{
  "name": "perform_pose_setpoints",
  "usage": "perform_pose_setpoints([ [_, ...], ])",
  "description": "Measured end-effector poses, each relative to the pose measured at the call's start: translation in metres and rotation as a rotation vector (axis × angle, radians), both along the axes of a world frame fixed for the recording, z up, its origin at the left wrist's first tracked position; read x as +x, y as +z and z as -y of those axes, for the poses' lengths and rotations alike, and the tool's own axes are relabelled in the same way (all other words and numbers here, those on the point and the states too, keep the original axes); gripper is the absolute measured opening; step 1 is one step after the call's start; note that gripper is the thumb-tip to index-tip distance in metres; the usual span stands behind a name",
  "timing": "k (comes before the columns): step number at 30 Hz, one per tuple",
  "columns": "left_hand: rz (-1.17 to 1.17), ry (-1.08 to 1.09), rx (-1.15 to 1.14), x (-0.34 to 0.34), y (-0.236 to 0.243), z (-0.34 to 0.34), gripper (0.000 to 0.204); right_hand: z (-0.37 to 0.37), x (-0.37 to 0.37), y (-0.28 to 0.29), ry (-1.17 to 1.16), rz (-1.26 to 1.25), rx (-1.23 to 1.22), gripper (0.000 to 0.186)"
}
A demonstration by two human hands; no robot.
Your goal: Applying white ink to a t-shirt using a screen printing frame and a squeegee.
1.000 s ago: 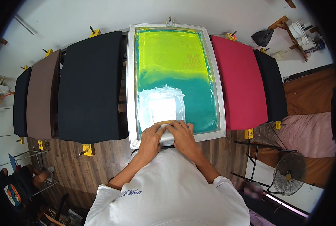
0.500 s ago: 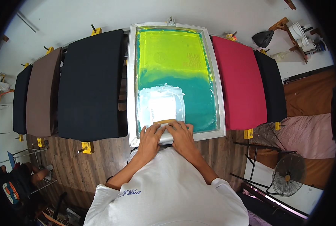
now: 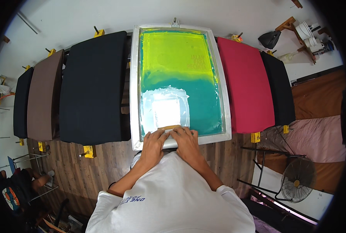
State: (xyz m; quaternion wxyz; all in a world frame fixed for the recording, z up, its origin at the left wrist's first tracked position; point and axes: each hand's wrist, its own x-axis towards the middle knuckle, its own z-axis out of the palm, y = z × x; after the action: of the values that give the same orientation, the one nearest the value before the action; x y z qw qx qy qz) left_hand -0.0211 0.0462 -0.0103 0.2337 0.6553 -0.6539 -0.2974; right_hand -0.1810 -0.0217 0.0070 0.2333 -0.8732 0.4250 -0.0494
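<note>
A silk screen in a silver metal frame (image 3: 226, 97) lies lengthwise in front of me. Its mesh (image 3: 204, 101) is yellow-green at the far end and teal toward me. White ink (image 3: 147, 103) is smeared over the near left part, around a bright glare. At the screen's near end, a squeegee (image 3: 168, 127) with a tan edge lies crosswise, mostly covered by my fingers. My left hand (image 3: 153, 145) is closed over its left part, and my right hand (image 3: 186, 141) grips its right part close by. Both thumbs are toward the middle.
Fabric-covered boards flank the screen: a wide black one (image 3: 93, 89) and a brown one (image 3: 45, 95) at left, a red one (image 3: 246, 87) and a black one (image 3: 278, 89) at right. Yellow blocks (image 3: 89, 151) stick out at their ends. A fan (image 3: 297, 180) stands at the lower right.
The squeegee and my hands sit very slightly nearer to me, with both hands keeping their grip. The ink patch looks the same.
</note>
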Motion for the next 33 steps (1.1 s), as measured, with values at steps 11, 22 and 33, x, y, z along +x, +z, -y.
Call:
perform_pose_setpoints([
  [11,0.070,-0.028,0.006,-0.004,0.001,0.001,0.063,-0.003,-0.006,-0.001,0.002,0.025,-0.043,0.043],
  [22,0.035,0.016,-0.026,-0.006,-0.002,-0.006,0.060,-0.004,-0.007,0.000,0.016,-0.003,0.009,0.059],
  [33,0.094,-0.014,-0.013,0.037,-0.007,0.090,0.029,0.100,0.029,0.008,0.160,-0.097,0.050,0.044],
])
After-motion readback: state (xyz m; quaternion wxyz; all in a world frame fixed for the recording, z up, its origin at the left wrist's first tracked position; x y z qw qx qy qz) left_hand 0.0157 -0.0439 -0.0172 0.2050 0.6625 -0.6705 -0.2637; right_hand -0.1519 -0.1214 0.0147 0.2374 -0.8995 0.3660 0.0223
